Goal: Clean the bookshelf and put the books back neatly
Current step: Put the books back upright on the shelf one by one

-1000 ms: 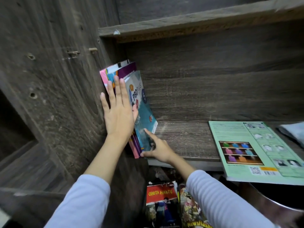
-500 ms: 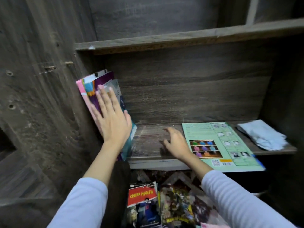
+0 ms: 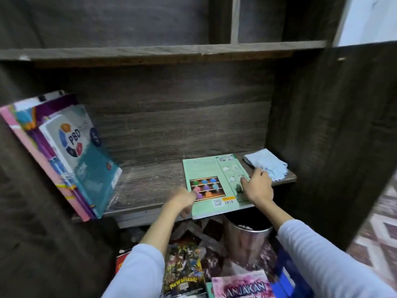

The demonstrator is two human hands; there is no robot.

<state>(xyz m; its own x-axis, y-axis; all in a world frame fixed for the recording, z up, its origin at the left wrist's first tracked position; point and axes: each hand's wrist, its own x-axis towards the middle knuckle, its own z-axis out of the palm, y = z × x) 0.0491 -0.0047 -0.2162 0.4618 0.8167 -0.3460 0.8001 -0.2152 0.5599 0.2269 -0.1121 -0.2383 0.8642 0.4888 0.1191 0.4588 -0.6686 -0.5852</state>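
A green book (image 3: 211,173) lies flat on the dark wooden shelf (image 3: 150,179), its front edge hanging past the shelf's edge. My left hand (image 3: 182,202) grips its front left corner, and my right hand (image 3: 256,187) closes on its right edge. Several books (image 3: 71,160) lean against the shelf's left wall, the teal "PBD" book in front; no hand touches them. A light blue cloth (image 3: 267,163) lies crumpled at the shelf's right end, just beyond my right hand.
Below the shelf stand a metal bin (image 3: 247,235) and a pile of loose books and comics (image 3: 187,274), one pink titled "ANJAKAN" (image 3: 242,286). An upper shelf board (image 3: 163,49) runs overhead. The right side panel (image 3: 322,136) closes the compartment.
My left hand left the leaning books and came to the green book's left corner. My right hand slid from the bare shelf to the book's right edge. The view swung right.
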